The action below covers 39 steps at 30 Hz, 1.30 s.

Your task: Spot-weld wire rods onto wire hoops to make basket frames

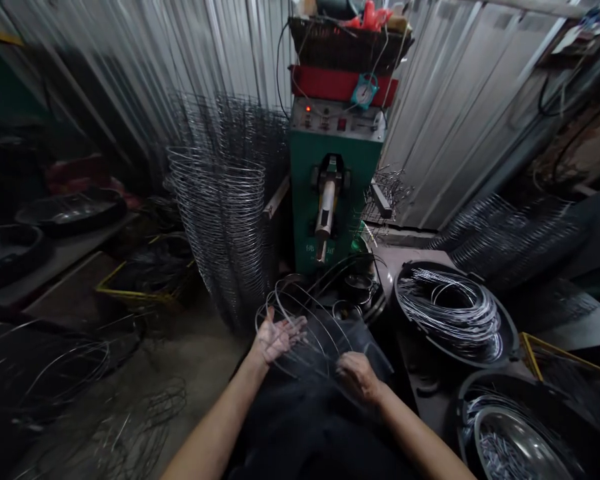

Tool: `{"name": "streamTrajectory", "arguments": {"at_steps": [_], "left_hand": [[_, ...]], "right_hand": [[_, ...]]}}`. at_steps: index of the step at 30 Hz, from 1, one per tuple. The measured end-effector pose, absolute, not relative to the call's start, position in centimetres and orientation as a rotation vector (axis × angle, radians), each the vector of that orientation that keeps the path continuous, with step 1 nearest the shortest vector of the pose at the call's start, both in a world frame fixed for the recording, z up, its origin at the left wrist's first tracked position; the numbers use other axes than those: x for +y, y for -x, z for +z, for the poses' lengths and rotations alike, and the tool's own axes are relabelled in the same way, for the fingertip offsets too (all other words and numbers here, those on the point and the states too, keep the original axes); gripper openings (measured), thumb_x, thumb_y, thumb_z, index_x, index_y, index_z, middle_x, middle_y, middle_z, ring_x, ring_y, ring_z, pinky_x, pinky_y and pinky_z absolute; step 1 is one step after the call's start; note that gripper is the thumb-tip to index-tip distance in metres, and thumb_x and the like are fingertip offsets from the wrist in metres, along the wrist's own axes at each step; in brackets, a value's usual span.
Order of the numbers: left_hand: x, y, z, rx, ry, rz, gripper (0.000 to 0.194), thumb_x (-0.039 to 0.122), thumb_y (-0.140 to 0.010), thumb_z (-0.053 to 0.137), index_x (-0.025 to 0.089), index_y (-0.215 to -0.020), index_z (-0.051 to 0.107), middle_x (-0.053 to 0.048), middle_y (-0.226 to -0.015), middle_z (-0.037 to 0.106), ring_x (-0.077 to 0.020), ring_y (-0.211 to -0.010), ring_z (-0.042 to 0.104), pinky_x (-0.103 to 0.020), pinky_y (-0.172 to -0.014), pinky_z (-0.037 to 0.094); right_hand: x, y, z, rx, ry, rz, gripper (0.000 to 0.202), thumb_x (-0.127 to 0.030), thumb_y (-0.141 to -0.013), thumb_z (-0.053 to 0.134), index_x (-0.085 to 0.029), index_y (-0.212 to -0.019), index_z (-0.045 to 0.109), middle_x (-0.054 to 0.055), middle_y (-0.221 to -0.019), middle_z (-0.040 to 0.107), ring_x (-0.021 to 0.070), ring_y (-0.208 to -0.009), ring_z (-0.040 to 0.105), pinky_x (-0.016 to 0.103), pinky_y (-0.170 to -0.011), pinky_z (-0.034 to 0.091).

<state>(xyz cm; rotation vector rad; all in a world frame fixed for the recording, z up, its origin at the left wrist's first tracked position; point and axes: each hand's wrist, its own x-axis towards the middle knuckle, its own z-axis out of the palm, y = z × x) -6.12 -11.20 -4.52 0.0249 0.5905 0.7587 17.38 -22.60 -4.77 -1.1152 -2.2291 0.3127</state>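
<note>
Wire rings: loose, located between and around both hands, before the green machine. Left hand: palm up, fingers spread, unclenched against the rings. Right hand: fingers curled, clasping their edge. Wire basin: stood right.

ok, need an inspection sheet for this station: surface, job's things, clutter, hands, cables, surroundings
Surface: pale bench at right, bearing a black basin of wire rings
Job's things: thin wire hoops at the hands
Clutter: tangled wire low at left; loaded red tray atop the machine
Hands: left hand open, palm up; right hand curled, grip too blurred to tell
Cables: dark cable looping beside the machine
Surroundings: green machine, red light lit; stacked wire rings; corrugated wall
</note>
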Motion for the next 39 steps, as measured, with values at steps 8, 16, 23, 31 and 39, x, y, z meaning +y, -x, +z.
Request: {"name": "streamTrajectory", "arguments": {"at_steps": [8,16,23,31,39], "left_hand": [[-14.0,6.1,-4.6,1.031,-0.110,0.968,0.066,0.049,-0.085,0.038,0.008,-0.135,0.025,-0.024,-0.116,0.053,-0.0251,-0.097,0.060,-0.037,-0.075,0.050],[-16.2,5.7,-2.8,1.121,-0.202,1.113,0.058,0.045,-0.082,0.048,0.021,-0.133,0.030,-0.016,-0.114,0.055,-0.0215,-0.099,0.058,-0.034,-0.077,0.048],[-15.1,2.1,-1.4,0.963,-0.508,1.196,0.060,0.037,-0.063,0.073,0.021,-0.112,0.043,-0.003,-0.087,0.061,-0.0148,-0.078,0.060,-0.029,-0.069,0.048],[-11.8,0.1,0.1,0.991,-0.607,1.268,0.068,0.036,-0.057,0.076,0.020,-0.115,0.042,0.010,-0.060,0.039,-0.0027,-0.044,0.035,-0.019,-0.046,0.040],[-9.8,0.7,-0.3,0.941,-0.628,1.217,0.072,0.033,-0.054,0.077,0.018,-0.115,0.042,0.010,-0.061,0.038,-0.0022,-0.043,0.032,-0.018,-0.039,0.034]], "right_hand": [[-19.1,-15.4,-4.0,-1.578,1.430,0.539,0.034,-0.040,-0.090,0.033,-0.021,-0.062,0.039,-0.004,-0.054,0.037,0.0100,-0.048,0.037,0.022,-0.048,0.033],[-17.3,-14.4,-3.8,-1.585,1.423,0.537,0.034,-0.040,-0.090,0.034,-0.021,-0.062,0.037,-0.004,-0.055,0.036,0.0102,-0.050,0.037,0.022,-0.050,0.031],[-16.2,-13.1,-3.9,-1.626,1.361,0.569,0.033,-0.039,-0.090,0.032,-0.021,-0.065,0.043,-0.002,-0.057,0.044,0.0113,-0.052,0.042,0.023,-0.052,0.034],[-14.4,-16.5,-1.1,-1.747,1.394,0.465,0.030,-0.040,-0.088,0.040,-0.020,-0.072,0.056,0.002,-0.067,0.058,0.0152,-0.062,0.054,0.025,-0.060,0.040],[-7.2,-21.8,4.0,-2.043,1.425,0.073,0.023,-0.042,-0.079,0.059,-0.022,-0.087,0.066,0.007,-0.096,0.064,0.0253,-0.097,0.054,0.039,-0.086,0.039]]}}
